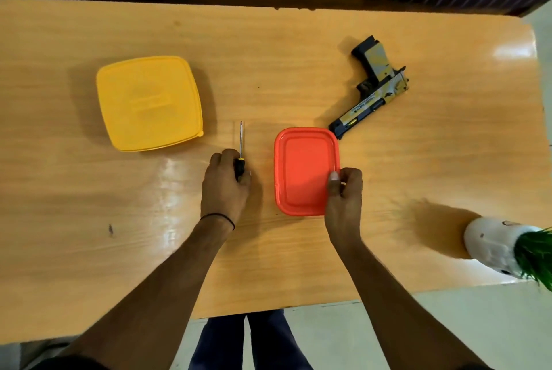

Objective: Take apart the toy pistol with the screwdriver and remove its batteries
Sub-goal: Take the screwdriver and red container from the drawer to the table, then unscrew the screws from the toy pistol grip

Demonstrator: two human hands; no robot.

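The toy pistol (373, 91) lies flat on its side on the surface (298, 265), out at about 1 o'clock from the middle and well apart from both hands. Its barrel runs on a slant, with the muzzle toward 7 o'clock, just beside the far corner of the red box (301, 166), and the rear end toward 2 o'clock. The grip sticks out toward 11 o'clock. No batteries show.

The left hand (225, 190) is curled round the handle of the screwdriver (240, 151), whose shaft points straight to 12 o'clock, low over the surface or on it. The right hand (343, 193) pinches the near right rim of the red box, thumb on top. A yellow box (149, 103) sits at 10 o'clock, away from it all.

The right hand is the nearer one — the pistol lies at roughly 12 to 1 o'clock from it, past the box. It would probably have to let go of the rim and reach forward to bring the pistol in, while the left keeps the tool ready. The pistol appears untouched.
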